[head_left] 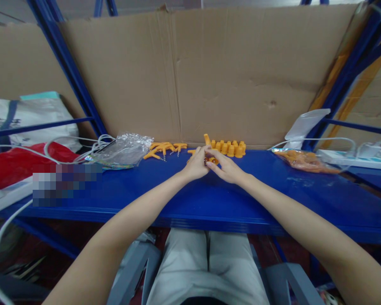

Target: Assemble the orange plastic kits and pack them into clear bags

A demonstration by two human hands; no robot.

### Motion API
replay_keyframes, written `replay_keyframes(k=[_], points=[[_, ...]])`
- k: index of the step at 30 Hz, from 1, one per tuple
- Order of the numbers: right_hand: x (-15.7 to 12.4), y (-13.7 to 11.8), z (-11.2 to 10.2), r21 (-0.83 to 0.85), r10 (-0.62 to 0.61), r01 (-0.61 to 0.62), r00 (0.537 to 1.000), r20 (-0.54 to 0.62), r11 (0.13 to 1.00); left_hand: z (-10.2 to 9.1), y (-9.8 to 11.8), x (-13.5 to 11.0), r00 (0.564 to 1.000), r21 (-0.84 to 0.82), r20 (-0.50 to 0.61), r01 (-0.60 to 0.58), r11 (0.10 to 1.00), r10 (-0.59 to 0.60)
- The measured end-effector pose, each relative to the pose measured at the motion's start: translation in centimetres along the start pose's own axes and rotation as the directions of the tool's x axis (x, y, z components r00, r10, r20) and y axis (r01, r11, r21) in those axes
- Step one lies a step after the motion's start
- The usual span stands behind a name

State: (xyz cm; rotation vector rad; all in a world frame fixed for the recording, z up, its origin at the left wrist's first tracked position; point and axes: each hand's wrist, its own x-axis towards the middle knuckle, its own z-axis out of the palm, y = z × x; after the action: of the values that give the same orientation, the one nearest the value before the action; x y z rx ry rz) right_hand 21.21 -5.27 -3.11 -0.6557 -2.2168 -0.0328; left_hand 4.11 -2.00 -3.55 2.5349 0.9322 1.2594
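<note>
My left hand [197, 165] and my right hand [227, 168] meet above the middle of the blue shelf, fingers bent in and fingertips overlapping. Between them is an orange plastic corkscrew [207, 139]; one end of its handle pokes up behind the fingers, while the rest is mostly hidden. More orange plastic [213, 161] shows under my right fingers, its shape unclear. Left of my hands lies a loose pile of orange-handled corkscrews [163, 147] with metal spirals. Just behind my right hand, several orange caps [231, 149] stand upright in close rows.
A cardboard sheet [241, 76] backs the blue shelf [190, 203]. Clear plastic bags [123, 150] and white cables lie to the left, near a red bag [28, 161]. At right are a bag of orange parts [301, 160] and a white power strip [355, 157]. Blue posts flank both sides.
</note>
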Motion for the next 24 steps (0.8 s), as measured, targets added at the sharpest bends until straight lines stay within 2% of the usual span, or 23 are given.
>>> replay_keyframes(k=[8, 14, 24], points=[[-0.1, -0.4, 0.2, -0.055, 0.006, -0.012, 0.994, -0.107, 0.998, -0.2, 0.4, -0.2, 0.992, -0.117, 0.104, -0.054, 0.992, 0.067], [-0.1, -0.3, 0.4, -0.032, -0.007, 0.003, 0.994, -0.108, 0.999, -0.2, 1.0, -0.2, 0.984, -0.21, 0.153, -0.053, 0.976, 0.087], [0.0, 0.1, 0.2, -0.032, 0.006, -0.009, 0.995, -0.102, 0.999, -0.2, 0.5, -0.2, 0.975, -0.227, 0.204, -0.045, 0.973, 0.092]])
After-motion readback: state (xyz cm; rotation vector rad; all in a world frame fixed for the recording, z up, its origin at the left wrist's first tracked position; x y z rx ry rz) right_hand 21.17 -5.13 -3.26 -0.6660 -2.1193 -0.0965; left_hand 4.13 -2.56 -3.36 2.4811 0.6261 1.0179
